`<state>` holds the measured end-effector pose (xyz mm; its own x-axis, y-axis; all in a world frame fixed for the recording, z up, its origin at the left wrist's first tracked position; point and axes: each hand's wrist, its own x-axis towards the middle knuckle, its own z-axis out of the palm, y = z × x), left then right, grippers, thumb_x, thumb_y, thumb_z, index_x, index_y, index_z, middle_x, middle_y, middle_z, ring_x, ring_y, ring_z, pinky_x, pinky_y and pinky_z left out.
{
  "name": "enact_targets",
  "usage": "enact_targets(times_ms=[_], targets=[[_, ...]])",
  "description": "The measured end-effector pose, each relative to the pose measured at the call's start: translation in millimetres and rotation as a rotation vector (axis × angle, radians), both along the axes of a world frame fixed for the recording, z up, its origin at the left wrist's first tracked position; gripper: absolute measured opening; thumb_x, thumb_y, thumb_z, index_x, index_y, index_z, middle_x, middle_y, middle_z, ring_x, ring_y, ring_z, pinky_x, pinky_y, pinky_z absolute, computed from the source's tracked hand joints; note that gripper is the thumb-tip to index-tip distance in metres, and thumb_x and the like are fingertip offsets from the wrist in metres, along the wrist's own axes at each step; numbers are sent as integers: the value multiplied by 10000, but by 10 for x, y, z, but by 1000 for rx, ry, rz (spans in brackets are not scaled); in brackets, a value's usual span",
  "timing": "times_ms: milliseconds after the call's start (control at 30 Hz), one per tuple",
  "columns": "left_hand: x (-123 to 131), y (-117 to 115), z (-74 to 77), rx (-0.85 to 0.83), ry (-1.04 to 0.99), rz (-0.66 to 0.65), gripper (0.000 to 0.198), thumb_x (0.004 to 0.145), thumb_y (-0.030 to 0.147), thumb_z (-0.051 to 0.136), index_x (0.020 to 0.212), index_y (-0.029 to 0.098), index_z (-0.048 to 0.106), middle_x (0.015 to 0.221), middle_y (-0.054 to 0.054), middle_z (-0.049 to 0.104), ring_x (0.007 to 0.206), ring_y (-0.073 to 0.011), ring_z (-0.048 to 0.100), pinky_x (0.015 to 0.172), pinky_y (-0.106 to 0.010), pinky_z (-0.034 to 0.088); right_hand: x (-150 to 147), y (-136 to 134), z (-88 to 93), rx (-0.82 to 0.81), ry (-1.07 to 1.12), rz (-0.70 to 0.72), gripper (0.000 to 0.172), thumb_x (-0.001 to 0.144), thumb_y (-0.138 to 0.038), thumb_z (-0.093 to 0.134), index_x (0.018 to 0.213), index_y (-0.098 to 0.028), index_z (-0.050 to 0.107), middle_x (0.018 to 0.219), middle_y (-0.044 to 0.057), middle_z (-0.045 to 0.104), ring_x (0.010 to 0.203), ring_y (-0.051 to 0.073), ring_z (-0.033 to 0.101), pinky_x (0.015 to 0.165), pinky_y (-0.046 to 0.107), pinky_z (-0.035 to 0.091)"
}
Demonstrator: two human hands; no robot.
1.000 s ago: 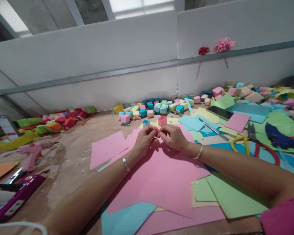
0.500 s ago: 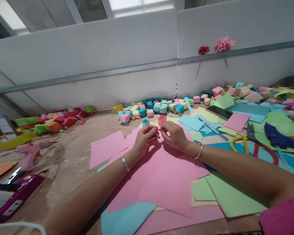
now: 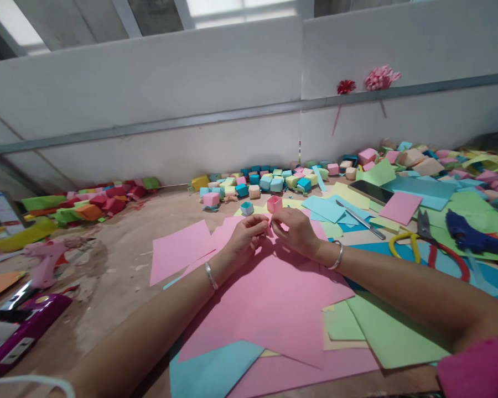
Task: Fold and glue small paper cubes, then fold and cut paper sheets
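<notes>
My left hand and my right hand meet above the large pink paper sheets, fingertips nearly touching. A small piece of pink paper shows between them, pinched by the fingers of both hands. Its exact shape is mostly hidden by the fingers. Just beyond the fingertips stand an open pink paper box and a smaller light blue paper box. Each wrist wears a silver bangle.
Rows of folded paper cubes line the wall side. At right lie scissors, a blue glue gun, a phone and a slim metal cutter. A pink glue gun and purple tape dispenser sit at left.
The fingertips of both hands have shifted slightly around the small pink paper, which stays between them. The light blue box now shows more fully beyond my left hand.
</notes>
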<state>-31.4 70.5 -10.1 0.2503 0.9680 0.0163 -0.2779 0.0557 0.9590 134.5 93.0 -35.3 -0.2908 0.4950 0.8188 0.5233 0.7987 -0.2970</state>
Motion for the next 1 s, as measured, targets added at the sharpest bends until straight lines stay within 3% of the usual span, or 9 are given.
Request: enact_targets(times_ms=[100,200,433,767,900,1000], targets=[[-5,3,12,-16,-17,-15,290,649,240,854,862,134,687,692,12,630,549,-50,572,473,-142,422,6,-11,21,-80,119,133,152,866,-133,534,748,-204,599,755,26,631,718,162,560,672,288,419],[-15,6,12,-25,-12,-32,328,671,237,843,941,125,692,717,-10,657,535,-75,592,473,-180,457,11,-6,39,-84,213,184,138,855,-136,581,758,-213,642,819,31,643,794,168,587,726,296,460],[-8,-9,-15,5,36,-11,282,704,247,827,896,141,650,739,-16,661,520,-103,610,473,-226,481,0,6,13,-189,286,198,130,838,-127,623,774,-208,702,788,28,651,720,150,586,616,274,452],[45,-7,-21,48,132,123,273,679,313,836,791,152,647,661,2,634,444,-75,536,427,-216,421,0,9,9,-295,272,226,147,851,-132,604,798,-208,718,798,31,681,730,156,609,657,287,486],[37,-5,-32,57,167,172,277,683,337,838,768,154,649,617,16,608,423,-55,490,380,-186,332,-8,-11,14,-286,203,185,153,877,-166,582,807,-193,716,818,44,668,720,148,589,645,282,470],[29,-8,-36,54,187,157,291,695,369,833,751,154,646,565,32,559,420,-52,465,393,-187,354,-16,-21,32,-263,182,155,132,869,-190,600,787,-180,703,798,47,659,726,149,574,641,280,453]])
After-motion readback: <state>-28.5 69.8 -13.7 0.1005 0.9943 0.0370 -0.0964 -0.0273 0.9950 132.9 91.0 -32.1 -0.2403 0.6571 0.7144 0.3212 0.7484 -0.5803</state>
